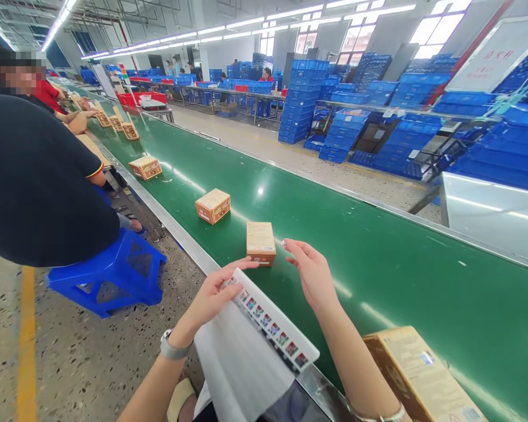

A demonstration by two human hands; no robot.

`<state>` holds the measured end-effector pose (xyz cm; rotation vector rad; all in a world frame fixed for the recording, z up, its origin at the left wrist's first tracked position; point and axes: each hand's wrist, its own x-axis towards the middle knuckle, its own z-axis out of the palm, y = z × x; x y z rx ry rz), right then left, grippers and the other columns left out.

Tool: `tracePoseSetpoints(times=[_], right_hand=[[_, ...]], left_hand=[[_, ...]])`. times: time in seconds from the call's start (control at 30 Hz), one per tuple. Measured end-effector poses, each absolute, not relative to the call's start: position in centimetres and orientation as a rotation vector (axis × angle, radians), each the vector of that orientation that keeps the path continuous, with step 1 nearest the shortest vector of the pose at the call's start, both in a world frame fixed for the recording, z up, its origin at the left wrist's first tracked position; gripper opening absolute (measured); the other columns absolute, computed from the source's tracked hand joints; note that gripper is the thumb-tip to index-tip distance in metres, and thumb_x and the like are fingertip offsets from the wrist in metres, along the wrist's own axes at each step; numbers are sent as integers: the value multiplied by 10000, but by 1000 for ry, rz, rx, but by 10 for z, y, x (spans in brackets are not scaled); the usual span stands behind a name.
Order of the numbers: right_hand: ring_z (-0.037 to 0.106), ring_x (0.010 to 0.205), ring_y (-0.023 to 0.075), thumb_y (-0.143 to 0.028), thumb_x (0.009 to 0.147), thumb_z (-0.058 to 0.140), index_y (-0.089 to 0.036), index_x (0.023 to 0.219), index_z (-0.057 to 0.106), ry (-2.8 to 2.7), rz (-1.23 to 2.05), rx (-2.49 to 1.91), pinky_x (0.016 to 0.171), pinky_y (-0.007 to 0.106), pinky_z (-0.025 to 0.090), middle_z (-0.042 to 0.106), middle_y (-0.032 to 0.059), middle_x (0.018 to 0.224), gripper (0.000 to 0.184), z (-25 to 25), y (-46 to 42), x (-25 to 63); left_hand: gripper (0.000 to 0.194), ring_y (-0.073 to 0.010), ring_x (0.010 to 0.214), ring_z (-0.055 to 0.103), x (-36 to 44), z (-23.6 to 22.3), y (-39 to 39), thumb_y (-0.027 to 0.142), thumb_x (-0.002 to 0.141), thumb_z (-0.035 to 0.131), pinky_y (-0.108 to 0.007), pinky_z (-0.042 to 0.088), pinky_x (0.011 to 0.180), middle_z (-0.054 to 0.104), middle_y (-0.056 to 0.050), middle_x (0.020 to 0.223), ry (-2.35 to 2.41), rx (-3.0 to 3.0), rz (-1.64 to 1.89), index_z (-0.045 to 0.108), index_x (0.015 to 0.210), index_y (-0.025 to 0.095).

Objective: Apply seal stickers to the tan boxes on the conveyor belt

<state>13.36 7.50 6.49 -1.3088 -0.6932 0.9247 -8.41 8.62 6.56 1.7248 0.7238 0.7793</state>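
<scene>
A small orange-and-tan carton (pixel 260 242) lies on the green conveyor belt (pixel 378 264) just in front of me. My left hand (pixel 215 293) rests on a white sheet of small stickers (pixel 270 322), thumb and fingers pinching at its top end, index finger pointing toward the carton. My right hand (pixel 310 269) hovers just right of the carton, fingers loosely curled with thumb and forefinger close together; a tiny item may be between them but I cannot make it out. Two more cartons (pixel 213 206) (pixel 145 167) ride the belt farther up.
A large brown carton (pixel 422 375) sits on the belt by my right forearm. A person in a dark shirt (pixel 35 176) sits on a blue stool (pixel 110 272) to my left. Other workers line the belt. Stacks of blue crates (pixel 303 99) stand across the aisle.
</scene>
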Motion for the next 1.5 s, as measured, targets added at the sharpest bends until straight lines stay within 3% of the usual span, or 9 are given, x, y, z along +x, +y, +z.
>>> tracePoseSetpoints(times=[0.1, 0.17, 0.37, 0.6, 0.87, 1.03, 1.27, 1.5], right_hand=[[653, 1001, 299, -555, 577, 772, -195, 753, 733, -661, 890, -1317, 801, 381, 521, 750, 93, 942, 403, 56, 94, 130], [671, 933, 287, -548, 564, 771, -191, 727, 721, -647, 874, -1314, 770, 371, 533, 752, 89, 899, 395, 52, 102, 128], [687, 761, 277, -562, 588, 766, -174, 761, 715, -614, 817, -1338, 626, 356, 538, 751, 90, 811, 428, 44, 103, 128], [687, 874, 287, -540, 661, 743, -163, 793, 720, -651, 719, -1423, 681, 351, 538, 751, 131, 1014, 400, 38, 86, 135], [684, 882, 281, -554, 761, 645, -185, 783, 686, -798, 537, -1566, 724, 381, 548, 737, 137, 1037, 372, 38, 70, 141], [631, 905, 298, -501, 758, 566, -228, 764, 614, -969, 338, -1742, 762, 420, 493, 700, 118, 983, 277, 53, 59, 145], [569, 961, 331, -540, 740, 493, -261, 756, 457, -1072, 152, -1974, 742, 435, 422, 636, 125, 1059, 281, 64, 52, 155], [635, 850, 295, -516, 778, 433, -217, 912, 566, -1022, 172, -1978, 656, 410, 472, 656, 157, 1100, 353, 67, 24, 178]], left_hand=[[222, -349, 1547, 210, -73, 58, 98, 370, 881, 605, -542, 194, 1238, 455, -119, 1572, 723, 1796, 760, 671, 777, 186], [243, -348, 1561, 147, -67, 54, 102, 362, 881, 609, -563, 165, 1244, 396, -118, 1603, 717, 1826, 722, 616, 707, 192], [267, -332, 1542, 229, -57, 53, 97, 350, 894, 586, -549, 234, 1238, 416, -114, 1590, 668, 1839, 637, 539, 670, 213], [214, -311, 1549, 200, -50, 56, 86, 261, 862, 582, -529, 237, 1247, 360, -86, 1617, 619, 1816, 580, 544, 656, 217], [248, -327, 1558, 149, -43, 56, 76, 203, 837, 583, -557, 250, 1242, 388, -48, 1602, 585, 1790, 538, 476, 614, 222], [294, -325, 1557, 141, -39, 55, 68, 156, 834, 570, -528, 269, 1241, 390, -46, 1607, 554, 1792, 518, 404, 601, 225], [219, -319, 1558, 138, -33, 55, 60, 135, 822, 574, -539, 235, 1252, 382, -49, 1609, 510, 1815, 490, 503, 632, 219], [225, -334, 1525, 286, -31, 64, 50, 198, 862, 573, -514, 315, 1205, 490, -94, 1551, 526, 1806, 473, 494, 652, 215]])
